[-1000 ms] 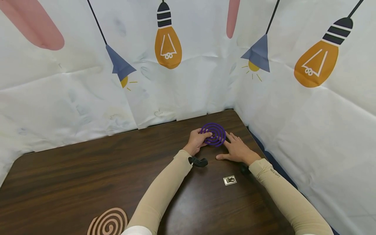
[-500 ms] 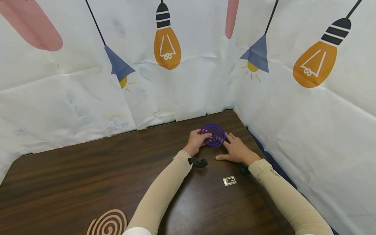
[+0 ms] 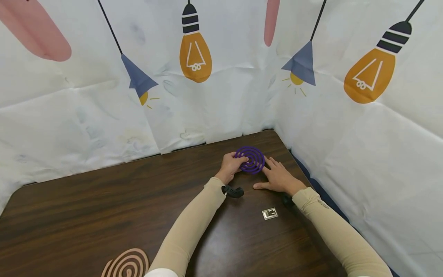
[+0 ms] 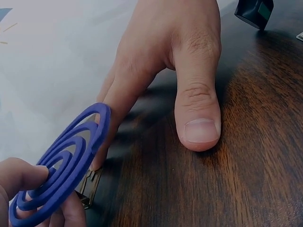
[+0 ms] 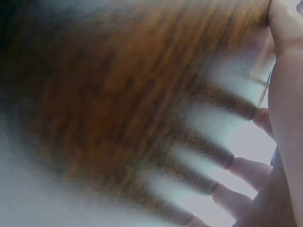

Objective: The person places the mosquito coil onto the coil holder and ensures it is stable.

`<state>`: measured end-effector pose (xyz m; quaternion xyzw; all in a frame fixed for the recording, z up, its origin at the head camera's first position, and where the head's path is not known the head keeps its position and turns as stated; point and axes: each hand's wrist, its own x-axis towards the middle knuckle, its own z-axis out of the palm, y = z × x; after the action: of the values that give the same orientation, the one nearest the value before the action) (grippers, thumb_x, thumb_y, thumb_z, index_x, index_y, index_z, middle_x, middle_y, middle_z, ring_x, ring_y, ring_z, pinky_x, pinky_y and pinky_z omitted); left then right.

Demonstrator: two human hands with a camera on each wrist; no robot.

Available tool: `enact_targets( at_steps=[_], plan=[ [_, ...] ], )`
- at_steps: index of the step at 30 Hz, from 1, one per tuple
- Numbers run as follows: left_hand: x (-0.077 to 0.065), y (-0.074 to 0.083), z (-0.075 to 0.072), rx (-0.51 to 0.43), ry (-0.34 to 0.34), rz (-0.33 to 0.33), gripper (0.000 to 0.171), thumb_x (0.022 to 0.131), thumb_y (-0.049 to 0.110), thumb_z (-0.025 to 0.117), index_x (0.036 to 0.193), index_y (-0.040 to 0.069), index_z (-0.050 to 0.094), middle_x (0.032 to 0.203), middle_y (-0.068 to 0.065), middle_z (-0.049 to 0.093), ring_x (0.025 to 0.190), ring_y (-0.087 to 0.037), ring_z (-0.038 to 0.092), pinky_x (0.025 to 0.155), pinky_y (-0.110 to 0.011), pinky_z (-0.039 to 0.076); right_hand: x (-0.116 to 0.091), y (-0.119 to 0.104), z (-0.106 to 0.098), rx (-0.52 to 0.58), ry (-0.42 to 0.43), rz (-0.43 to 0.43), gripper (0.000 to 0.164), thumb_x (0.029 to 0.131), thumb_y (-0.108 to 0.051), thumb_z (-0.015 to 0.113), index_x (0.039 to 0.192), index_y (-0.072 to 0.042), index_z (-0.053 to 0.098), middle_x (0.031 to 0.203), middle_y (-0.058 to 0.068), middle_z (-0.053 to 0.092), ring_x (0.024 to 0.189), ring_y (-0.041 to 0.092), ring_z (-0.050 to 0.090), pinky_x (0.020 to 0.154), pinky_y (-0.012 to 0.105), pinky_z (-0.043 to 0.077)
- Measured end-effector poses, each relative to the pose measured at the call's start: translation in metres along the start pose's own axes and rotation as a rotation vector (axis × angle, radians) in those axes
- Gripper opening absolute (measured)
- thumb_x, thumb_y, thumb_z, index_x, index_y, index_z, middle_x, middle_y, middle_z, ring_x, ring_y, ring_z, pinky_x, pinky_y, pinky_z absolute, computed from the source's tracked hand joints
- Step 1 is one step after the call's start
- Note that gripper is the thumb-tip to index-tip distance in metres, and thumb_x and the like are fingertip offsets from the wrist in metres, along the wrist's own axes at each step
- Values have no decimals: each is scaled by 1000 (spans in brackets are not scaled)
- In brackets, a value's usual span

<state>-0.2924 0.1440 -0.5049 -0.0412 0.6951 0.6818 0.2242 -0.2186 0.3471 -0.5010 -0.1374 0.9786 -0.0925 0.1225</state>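
My left hand (image 3: pixel 230 167) pinches a purple mosquito coil (image 3: pixel 257 163) between thumb and fingers, near the far right corner of the table. In the left wrist view the purple coil (image 4: pixel 90 156) tilts above the wood, with the thumb (image 4: pixel 23 175) at its centre. My right hand (image 3: pixel 278 177) is spread over the tabletop with straight fingers, thumb apart. One of its fingertips (image 4: pixel 97 163) reaches a small metal coil stand (image 4: pixel 90 187) on the table, partly hidden behind the coil. The right wrist view shows the fingertips (image 5: pixel 232 198) down at the wood.
A flat metal stand (image 3: pixel 270 213) lies on the brown table (image 3: pixel 104 200) in front of the right hand. A brown mosquito coil (image 3: pixel 128 263) is cut off by the near left frame edge. White printed cloth (image 3: pixel 235 104) hangs along the far and right table edges.
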Motion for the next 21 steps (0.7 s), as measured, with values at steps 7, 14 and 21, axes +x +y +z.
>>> enact_targets(
  at_steps=[7, 14, 21],
  plan=[
    [-1, 0, 2, 20, 16, -3, 46, 92, 18, 75, 135, 6, 64, 127, -11, 72, 104, -17, 74, 90, -30, 63, -2, -1, -2, 0, -3, 1, 100, 91, -71, 63, 165, -15, 27, 172, 25, 16, 157, 53, 20, 123, 71, 25],
    [-2, -2, 2, -2, 14, -10, 50, 93, 20, 74, 138, 5, 60, 129, -13, 71, 109, -23, 75, 94, -32, 62, -2, 0, 0, 4, -13, 0, 99, 91, -72, 62, 165, -17, 27, 172, 25, 15, 157, 53, 19, 123, 72, 26],
    [-1, -1, 2, -2, 3, -8, 51, 93, 21, 75, 139, 6, 60, 129, -13, 72, 110, -23, 75, 95, -32, 62, -1, 1, 0, -3, -7, -2, 99, 90, -73, 61, 165, -18, 27, 172, 24, 16, 157, 53, 20, 122, 72, 27]
  ],
)
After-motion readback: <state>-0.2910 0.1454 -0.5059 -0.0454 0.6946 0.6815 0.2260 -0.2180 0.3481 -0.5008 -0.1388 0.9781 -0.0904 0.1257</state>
